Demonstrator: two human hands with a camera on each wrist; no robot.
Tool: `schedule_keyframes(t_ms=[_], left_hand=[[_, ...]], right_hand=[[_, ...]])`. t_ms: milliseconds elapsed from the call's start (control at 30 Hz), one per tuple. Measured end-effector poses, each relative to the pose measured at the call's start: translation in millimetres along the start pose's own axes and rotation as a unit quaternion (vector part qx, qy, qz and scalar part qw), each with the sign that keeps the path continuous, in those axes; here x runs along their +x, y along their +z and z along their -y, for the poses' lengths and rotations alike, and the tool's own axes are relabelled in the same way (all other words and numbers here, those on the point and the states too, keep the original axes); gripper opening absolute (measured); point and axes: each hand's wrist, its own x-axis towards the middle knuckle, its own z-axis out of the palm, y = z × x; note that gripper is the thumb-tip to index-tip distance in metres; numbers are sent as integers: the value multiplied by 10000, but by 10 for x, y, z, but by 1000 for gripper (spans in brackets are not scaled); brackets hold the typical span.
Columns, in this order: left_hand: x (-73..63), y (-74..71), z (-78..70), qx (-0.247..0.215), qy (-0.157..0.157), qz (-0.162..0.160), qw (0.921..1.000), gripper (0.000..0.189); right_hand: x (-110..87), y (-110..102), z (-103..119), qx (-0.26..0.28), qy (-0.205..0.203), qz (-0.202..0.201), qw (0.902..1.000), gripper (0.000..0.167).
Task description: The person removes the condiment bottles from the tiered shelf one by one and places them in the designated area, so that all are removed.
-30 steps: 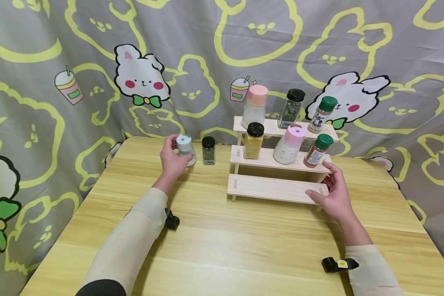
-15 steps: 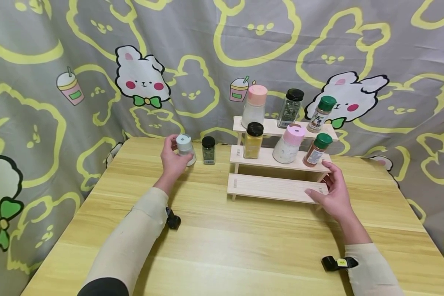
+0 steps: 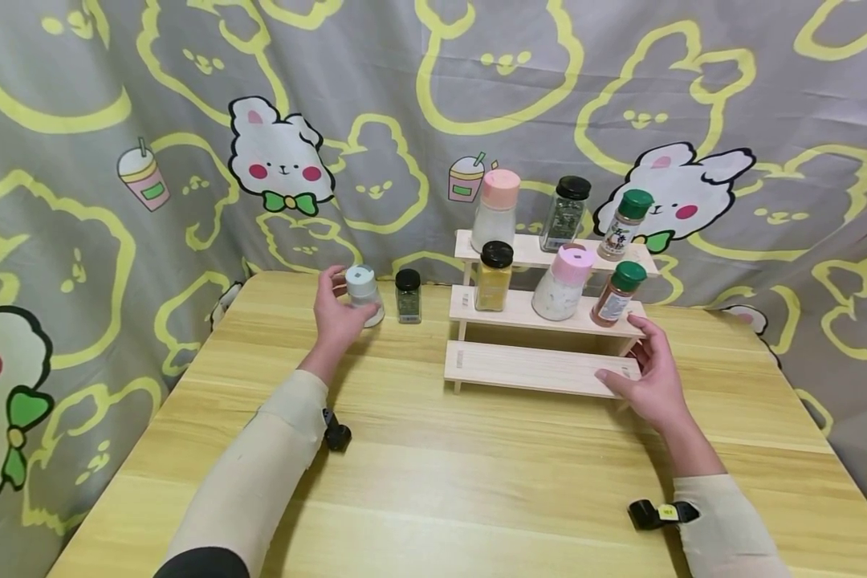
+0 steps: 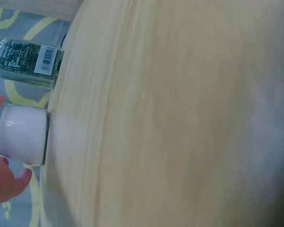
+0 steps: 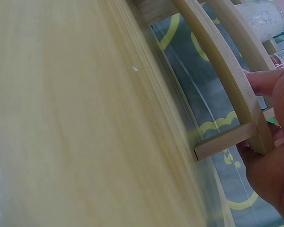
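Observation:
My left hand is curled round a shaker jar with a pale blue-grey lid, standing on the table at the back left. White contents fill the jar's base in the left wrist view. Just right of it stands a black-capped jar of dried green herbs. My right hand grips the right end of a three-tier wooden rack, thumb over the bottom shelf and fingers behind. The right wrist view shows the fingers around the shelf end near a rack leg.
On the top tier stand a peach-lidded shaker, a black-capped herb jar and a green-capped bottle. The middle tier bears a yellow spice jar, a pink-lidded shaker and a green-capped red spice bottle. A patterned curtain hangs behind the table.
The head view shifts very slightly. Both hands keep their holds, and the jars and rack stay in place.

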Motion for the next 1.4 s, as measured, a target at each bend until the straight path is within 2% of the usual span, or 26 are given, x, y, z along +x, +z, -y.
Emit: schedule_keyframes(t_ms=[167, 400, 533, 700, 1000, 1200, 1400], left_hand=[[-7, -37, -52, 59, 77, -16, 10000, 90], [-12, -87, -92, 78, 17, -41, 10000, 90], [-12, -114, -132, 76, 208, -80, 9997, 89], [-7, -143, -217, 6, 508, -187, 9985, 87], [-23, -164, -479, -1, 713, -68, 9974, 88], [-38, -152, -673, 61, 1014, -79, 9948, 88], [-92, -80, -852, -28, 1354, 7, 9908, 86]], right_hand=[[3, -1, -17, -15, 24, -2, 10000, 101], [-1, 9, -9, -44, 21, 10, 10000, 101], [-4, 12, -10, -57, 119, -8, 9999, 102], [-5, 13, 0, -46, 57, 6, 10000, 102], [-8, 18, 22, 49, -2, -36, 10000, 102], [7, 20, 25, 51, -20, -32, 10000, 102], [1, 22, 18, 27, -22, -58, 10000, 102]])
